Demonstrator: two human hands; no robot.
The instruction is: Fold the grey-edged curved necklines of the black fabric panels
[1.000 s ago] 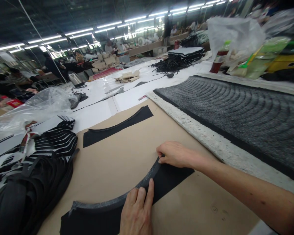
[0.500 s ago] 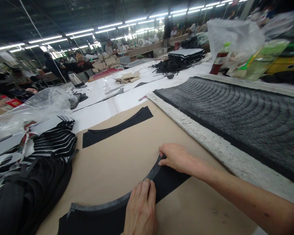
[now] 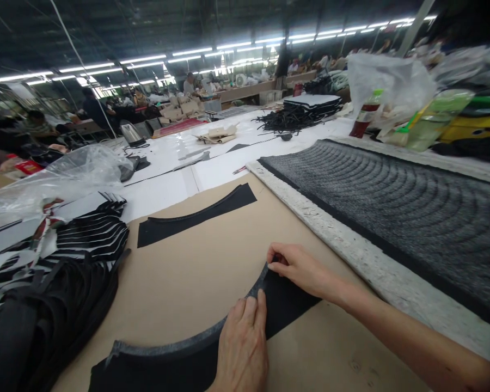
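A black panel [image 3: 283,302] with a concave curved upper edge lies in front of me on tan board. Along that curve runs a narrow grey-black edge strip [image 3: 175,347]. My left hand [image 3: 245,343] rests on the panel with its fingers stretched out, the tips at the strip. At the right end of the curve, my right hand [image 3: 289,265] pinches the end of the strip between thumb and fingers; the fingertips partly hide it. Farther off on the board lies a similar black panel [image 3: 198,215], its curved edge also bordered by a strip.
Left of the board sit a heap of black strips [image 3: 53,321] and a clear plastic bag [image 3: 77,169]. On the right, a pale slab [image 3: 310,212] carries rows of overlapping dark grey pieces [image 3: 392,201]. A red-brown bottle [image 3: 365,114] stands behind. Other people are in the background.
My left hand has slid a little rightward along the curved edge. My right hand keeps its pinch at the strip's end, and the camera view has tilted up slightly.
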